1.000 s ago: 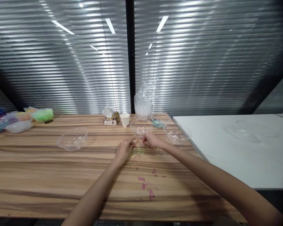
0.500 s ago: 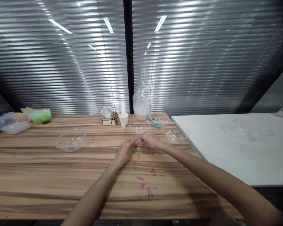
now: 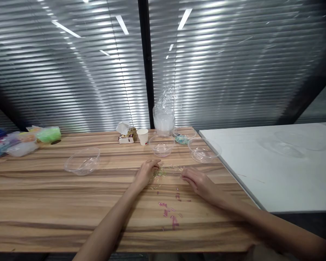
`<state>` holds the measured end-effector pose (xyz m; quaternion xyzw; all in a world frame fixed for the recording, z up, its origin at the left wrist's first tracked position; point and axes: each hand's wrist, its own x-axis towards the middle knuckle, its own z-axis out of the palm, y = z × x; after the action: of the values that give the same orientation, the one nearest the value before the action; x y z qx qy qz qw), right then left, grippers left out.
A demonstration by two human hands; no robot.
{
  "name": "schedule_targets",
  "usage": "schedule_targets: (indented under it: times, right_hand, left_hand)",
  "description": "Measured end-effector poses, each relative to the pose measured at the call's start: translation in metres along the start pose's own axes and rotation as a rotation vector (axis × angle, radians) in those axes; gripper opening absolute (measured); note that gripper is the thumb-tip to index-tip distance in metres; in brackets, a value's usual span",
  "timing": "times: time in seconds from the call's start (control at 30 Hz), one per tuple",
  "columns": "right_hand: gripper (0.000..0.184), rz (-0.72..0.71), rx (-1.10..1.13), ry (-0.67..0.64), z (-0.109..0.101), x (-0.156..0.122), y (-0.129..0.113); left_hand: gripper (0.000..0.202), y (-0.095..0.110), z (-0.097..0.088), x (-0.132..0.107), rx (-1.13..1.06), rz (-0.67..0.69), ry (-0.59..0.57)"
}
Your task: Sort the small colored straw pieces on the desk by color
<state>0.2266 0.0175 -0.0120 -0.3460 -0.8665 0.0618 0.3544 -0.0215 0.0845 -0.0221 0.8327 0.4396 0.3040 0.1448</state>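
Observation:
My left hand (image 3: pixel 146 173) rests on the wooden table (image 3: pixel 43 195) with its fingers curled over a small heap of yellow-green bead tubes (image 3: pixel 161 172). My right hand (image 3: pixel 199 182) lies flat on the table to the right of that heap, fingers stretched out and holding nothing. Pink bead tubes (image 3: pixel 170 213) lie scattered nearer to me, between my two arms. Just beyond the hands stands a clear plastic bowl (image 3: pixel 162 145).
More clear bowls stand at the left (image 3: pixel 83 161) and right (image 3: pixel 203 150); one bowl holds blue beads (image 3: pixel 183 134). A paper cup (image 3: pixel 143 136), a clear bag (image 3: pixel 165 116) and a tissue box (image 3: pixel 126 135) line the back. Coloured bags (image 3: pixel 21 139) sit far left. A white table (image 3: pixel 282 163) adjoins on the right.
My right hand has drawn back from the clear bowl towards me and to the right, and opened flat on the table. My left hand stays by the yellow-green beads.

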Motion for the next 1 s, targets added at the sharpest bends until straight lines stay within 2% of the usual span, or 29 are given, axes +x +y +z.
schedule_targets:
  times: [0.1, 0.17, 0.37, 0.5, 0.67, 1.0]
  right_hand:
    - [0.022, -0.127, -0.048, -0.005, -0.003, -0.016, -0.004]
    - [0.023, -0.159, -0.059, 0.001, -0.001, -0.022, -0.004]
    - [0.019, -0.113, -0.011, 0.036, 0.006, -0.023, 0.003]
    - [0.019, -0.145, -0.02, -0.002, 0.006, -0.024, 0.002]
    - [0.019, -0.19, -0.043, -0.072, 0.002, -0.024, -0.004]
    - [0.021, -0.196, 0.038, -0.113, 0.001, -0.027, -0.002]
  left_hand:
    - [0.036, 0.002, 0.0, 0.001, 0.016, -0.014, 0.002]
    - [0.035, 0.002, 0.002, 0.001, 0.024, -0.009, 0.008]
    - [0.03, -0.002, 0.005, 0.001, 0.076, 0.033, 0.023]
    - [0.029, -0.004, 0.004, 0.0, 0.079, 0.057, 0.012]
    - [0.03, -0.003, 0.003, 0.0, 0.043, 0.034, 0.038]
    - [0.035, 0.003, 0.0, -0.001, -0.046, -0.076, 0.037]
